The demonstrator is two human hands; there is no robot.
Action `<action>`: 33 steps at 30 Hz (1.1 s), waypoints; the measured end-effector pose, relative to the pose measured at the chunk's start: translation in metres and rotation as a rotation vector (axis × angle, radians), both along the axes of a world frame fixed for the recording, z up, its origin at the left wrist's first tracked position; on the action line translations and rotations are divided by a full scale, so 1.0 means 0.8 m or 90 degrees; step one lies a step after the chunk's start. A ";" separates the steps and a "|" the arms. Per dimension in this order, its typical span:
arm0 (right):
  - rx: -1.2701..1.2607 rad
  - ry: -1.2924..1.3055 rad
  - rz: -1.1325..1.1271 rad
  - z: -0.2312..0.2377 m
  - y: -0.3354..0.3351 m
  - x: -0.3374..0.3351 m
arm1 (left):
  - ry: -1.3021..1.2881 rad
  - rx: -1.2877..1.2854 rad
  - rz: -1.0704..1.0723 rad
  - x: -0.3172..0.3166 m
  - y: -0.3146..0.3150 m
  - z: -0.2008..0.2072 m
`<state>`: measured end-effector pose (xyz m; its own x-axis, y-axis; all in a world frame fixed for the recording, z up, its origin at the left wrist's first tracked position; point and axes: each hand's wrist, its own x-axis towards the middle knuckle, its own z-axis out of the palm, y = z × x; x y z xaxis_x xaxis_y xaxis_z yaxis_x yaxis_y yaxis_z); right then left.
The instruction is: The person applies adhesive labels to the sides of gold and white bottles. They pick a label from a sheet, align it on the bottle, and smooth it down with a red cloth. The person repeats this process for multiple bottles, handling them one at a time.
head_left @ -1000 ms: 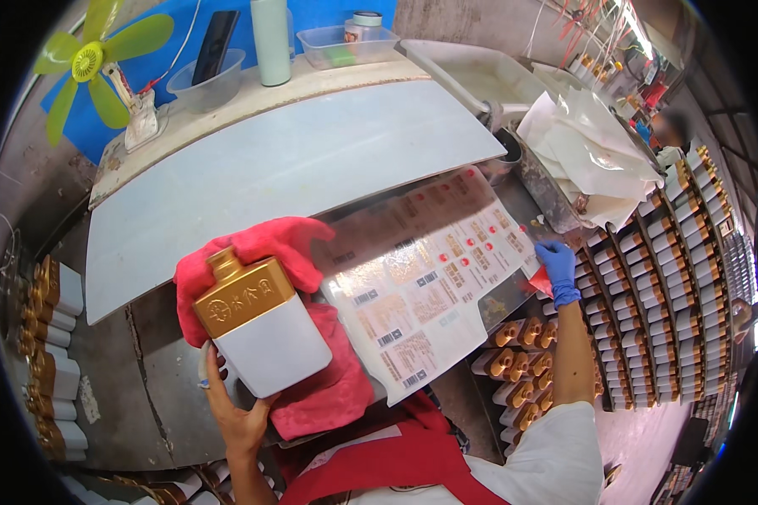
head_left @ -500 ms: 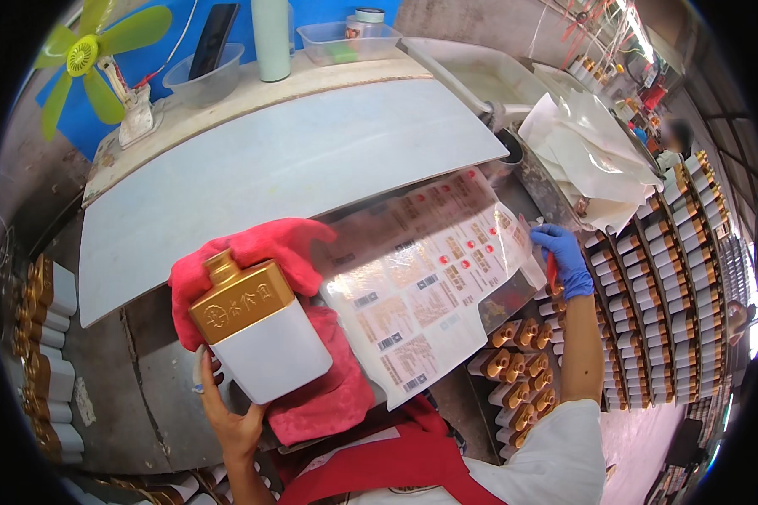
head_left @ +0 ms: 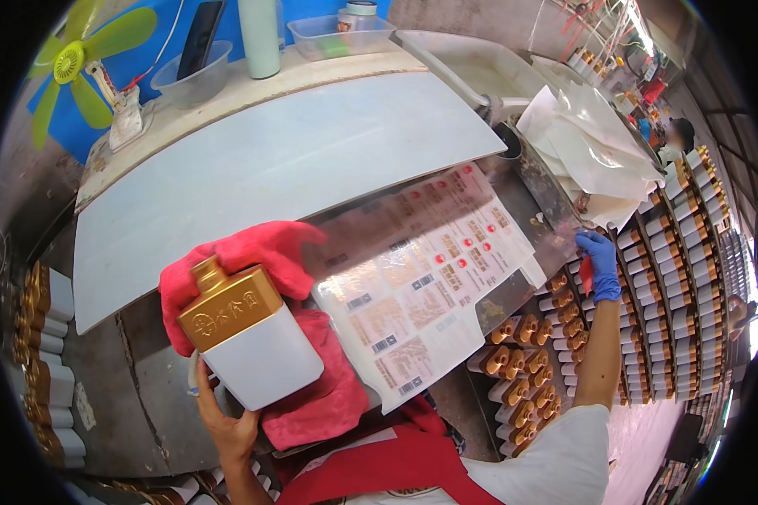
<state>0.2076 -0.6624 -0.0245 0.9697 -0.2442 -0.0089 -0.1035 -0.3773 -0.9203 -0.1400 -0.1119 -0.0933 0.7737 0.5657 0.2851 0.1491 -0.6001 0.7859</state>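
Note:
A rectangular bottle (head_left: 265,358), gold at the neck and shoulder and white below, lies tilted on a crumpled red cloth (head_left: 328,379). My bare left hand (head_left: 226,425) grips its lower left side, fingers partly hidden behind it and thumb by the base. A small whitish wrap shows at one finger. My right hand (head_left: 599,263), in a blue glove, is closed around a flat red piece (head_left: 587,274). A thin translucent film seems to trail from its fingertips, too faint to tell for sure. Left of that hand lies a printed decal sheet (head_left: 429,278) with red dots and brown patterns.
A pale board (head_left: 295,177) spans the bench behind. Beyond stand a green fan (head_left: 69,63), a plastic bowl (head_left: 195,80), a pale green flask (head_left: 259,42) and a white basin (head_left: 480,71). Waste sheets (head_left: 585,151) pile at right. Racked bottles (head_left: 657,311) fill the right side.
My right hand has moved right, away from the decal sheet's edge, with the red piece still in it. My left hand stays on the bottle. The whole view has shifted slightly.

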 end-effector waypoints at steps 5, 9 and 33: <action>-0.078 0.180 0.227 0.066 0.102 -0.036 | -0.008 -0.001 0.011 0.000 -0.002 -0.005; -0.020 0.317 0.315 0.051 0.133 -0.012 | -0.001 -0.007 0.001 0.003 -0.003 -0.001; -0.322 0.418 0.350 -0.057 0.072 0.091 | 0.062 0.021 -0.002 -0.003 0.005 -0.005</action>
<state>0.2806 -0.6048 -0.0704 0.7891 0.1141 -0.6036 -0.2284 -0.8576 -0.4607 -0.1425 -0.1079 -0.0973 0.8007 0.5542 0.2275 0.2213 -0.6266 0.7473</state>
